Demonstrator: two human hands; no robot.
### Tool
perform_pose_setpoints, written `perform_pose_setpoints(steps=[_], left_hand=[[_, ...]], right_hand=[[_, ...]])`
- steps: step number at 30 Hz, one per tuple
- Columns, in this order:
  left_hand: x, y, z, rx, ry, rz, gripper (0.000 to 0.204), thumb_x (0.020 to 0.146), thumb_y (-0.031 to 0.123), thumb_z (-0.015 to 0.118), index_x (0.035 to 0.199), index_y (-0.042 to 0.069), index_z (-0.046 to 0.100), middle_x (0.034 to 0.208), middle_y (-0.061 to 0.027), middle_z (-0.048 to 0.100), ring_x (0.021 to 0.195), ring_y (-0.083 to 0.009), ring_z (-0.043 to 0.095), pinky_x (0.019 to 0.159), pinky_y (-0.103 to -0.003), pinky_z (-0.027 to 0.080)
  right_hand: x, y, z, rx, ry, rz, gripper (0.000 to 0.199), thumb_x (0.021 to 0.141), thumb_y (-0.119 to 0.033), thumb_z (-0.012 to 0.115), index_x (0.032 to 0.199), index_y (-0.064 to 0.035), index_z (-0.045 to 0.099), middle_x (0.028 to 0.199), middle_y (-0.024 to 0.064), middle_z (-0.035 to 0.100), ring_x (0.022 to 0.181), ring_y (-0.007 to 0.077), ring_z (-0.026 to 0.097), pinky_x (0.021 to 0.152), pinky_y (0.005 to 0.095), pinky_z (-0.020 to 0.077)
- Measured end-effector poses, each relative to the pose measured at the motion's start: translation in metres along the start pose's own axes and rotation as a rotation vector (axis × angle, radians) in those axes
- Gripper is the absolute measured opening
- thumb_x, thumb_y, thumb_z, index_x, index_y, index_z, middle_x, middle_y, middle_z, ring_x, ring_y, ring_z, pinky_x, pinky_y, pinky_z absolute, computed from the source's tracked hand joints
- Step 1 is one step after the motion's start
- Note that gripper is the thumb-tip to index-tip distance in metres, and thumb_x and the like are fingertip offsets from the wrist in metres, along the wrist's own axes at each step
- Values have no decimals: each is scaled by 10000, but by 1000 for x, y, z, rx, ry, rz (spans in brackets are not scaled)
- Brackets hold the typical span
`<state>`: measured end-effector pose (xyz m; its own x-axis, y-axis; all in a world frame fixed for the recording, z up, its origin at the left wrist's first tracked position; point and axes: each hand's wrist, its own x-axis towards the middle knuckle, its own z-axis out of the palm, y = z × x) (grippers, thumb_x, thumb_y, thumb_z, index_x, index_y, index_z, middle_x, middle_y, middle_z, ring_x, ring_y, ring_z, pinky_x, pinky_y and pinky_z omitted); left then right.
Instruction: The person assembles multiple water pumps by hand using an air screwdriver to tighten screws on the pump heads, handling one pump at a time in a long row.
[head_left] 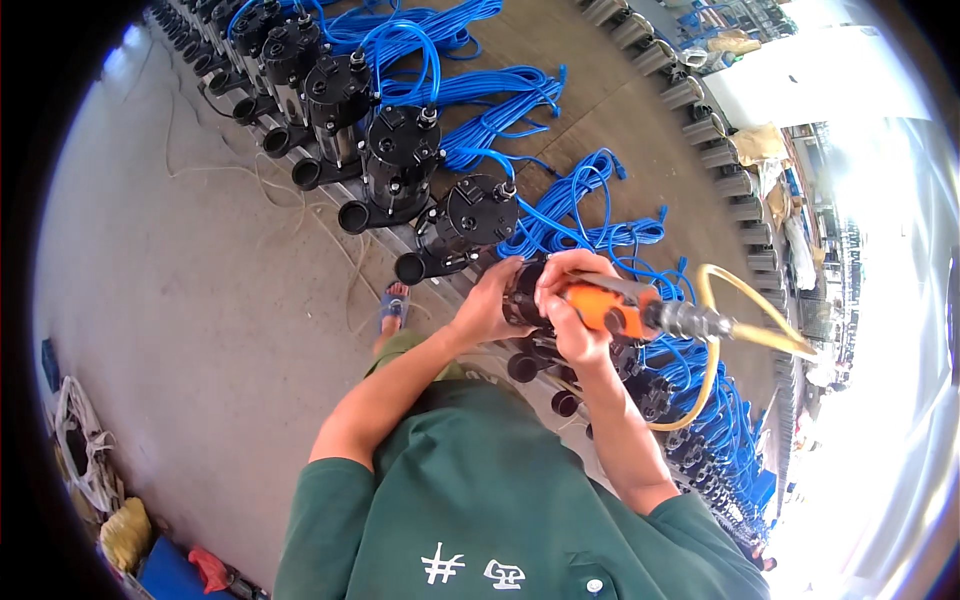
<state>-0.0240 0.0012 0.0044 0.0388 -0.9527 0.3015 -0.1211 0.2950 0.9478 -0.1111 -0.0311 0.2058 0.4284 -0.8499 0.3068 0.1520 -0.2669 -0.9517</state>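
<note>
My right hand (575, 325) is closed round an orange air tool (598, 308), which has a metal fitting and a yellow air hose (712, 365) at its outer end. The tool's working tip is hidden by my hand. Beneath it is a black pump (520, 292) with a round top. My left hand (486, 305) grips the near side of this pump, fingers curled against its body. Just beyond stands another pump (480, 210) with a black lid, a side outlet and a blue cable.
A long row of similar pumps (403, 140) runs from upper left to lower right. Coiled blue cables (575, 195) lie along their far side. Metal cylinders (735, 185) line the right. A thin cord (350, 255) trails over the floor (220, 330); bags (125, 535) lie lower left.
</note>
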Motion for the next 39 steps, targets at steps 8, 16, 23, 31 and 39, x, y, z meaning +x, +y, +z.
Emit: perform_pose_setpoints(steps=[8, 16, 23, 31, 39], left_hand=[[1, -5, 4, -40, 16, -19, 1084, 550, 134, 935, 1453, -1, 351, 1359, -162, 538, 1171, -263, 601, 1019, -366, 483], [7, 7, -1, -61, -45, -88, 1097, 582, 149, 932, 1484, 43, 317, 1214, -136, 599, 1056, -262, 642, 943, -361, 516], [-30, 40, 9, 461, 252, 57, 961, 639, 203, 911, 1379, -51, 352, 1299, -230, 416, 1188, -386, 475, 989, -469, 439], [-81, 37, 87, 350, 61, -90, 229, 820, 37, 734, 1041, 12, 677, 898, -138, 659, 736, -283, 676, 653, -369, 533], [-83, 12, 108, 411, 191, -59, 108, 818, 31, 693, 923, 20, 714, 803, -149, 675, 649, -325, 664, 600, -377, 524]], right_hand=[[-44, -31, -31, 0, 222, -46, 300, 791, -50, 668, 1071, 35, 601, 857, 113, 629, 639, 133, 609, 581, 258, 527], [-47, -12, -40, -170, 171, -70, 234, 803, -75, 654, 992, 28, 564, 859, 126, 598, 594, 142, 549, 558, 284, 505], [-68, -114, -69, -173, 331, -309, 328, 832, -116, 676, 1106, 14, 554, 900, 129, 605, 628, 126, 574, 582, 248, 496], [-136, -164, -119, -120, 336, -409, 317, 825, -56, 633, 1116, 9, 524, 894, 141, 564, 593, 145, 549, 603, 310, 510], [-121, -79, -106, 141, 184, -79, 334, 822, 53, 605, 1149, -4, 573, 937, 71, 643, 768, 92, 600, 647, 233, 500]])
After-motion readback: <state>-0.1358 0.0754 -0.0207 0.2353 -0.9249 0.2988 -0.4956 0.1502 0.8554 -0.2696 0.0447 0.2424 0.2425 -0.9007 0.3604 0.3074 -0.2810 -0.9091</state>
